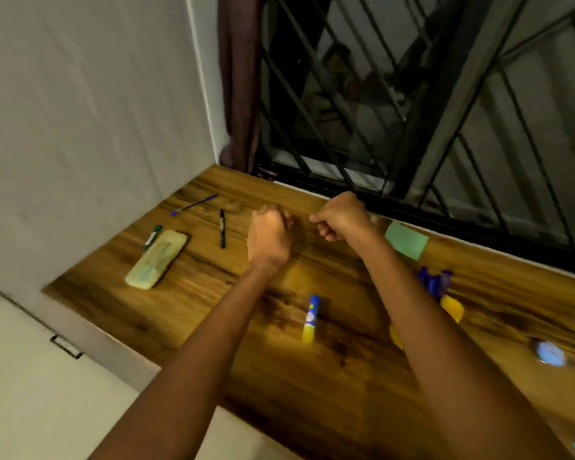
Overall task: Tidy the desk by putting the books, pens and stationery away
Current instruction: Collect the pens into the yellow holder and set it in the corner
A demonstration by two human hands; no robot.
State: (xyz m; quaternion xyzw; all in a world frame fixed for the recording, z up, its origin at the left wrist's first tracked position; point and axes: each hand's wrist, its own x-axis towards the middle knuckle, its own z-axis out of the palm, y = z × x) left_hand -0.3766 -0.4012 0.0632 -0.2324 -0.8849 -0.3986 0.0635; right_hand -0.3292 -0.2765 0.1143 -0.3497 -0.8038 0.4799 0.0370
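Observation:
Both my arms reach out over the wooden desk (pixel 329 376). My left hand (pixel 269 235) hovers mid-desk with its fingers curled away from me, and nothing shows in it. My right hand (pixel 341 216) is a loose fist close to the window sill, with no object visible in it. Left of my hands lie a blue pen (pixel 195 204), a dark pen (pixel 222 229), a green-capped marker (pixel 152 236) and a cream pencil case (pixel 156 258). A blue-and-yellow glue stick (pixel 310 318) lies between my forearms. A green sticky-note pad (pixel 406 240) sits just right of my right wrist.
Blue items (pixel 434 282) and yellow pieces (pixel 452 308) lie right of my right forearm, partly hidden by it. A round blue object (pixel 550 353) sits at the far right. A barred window (pixel 412 111) and a curtain (pixel 239 94) back the desk, with a white wall on the left.

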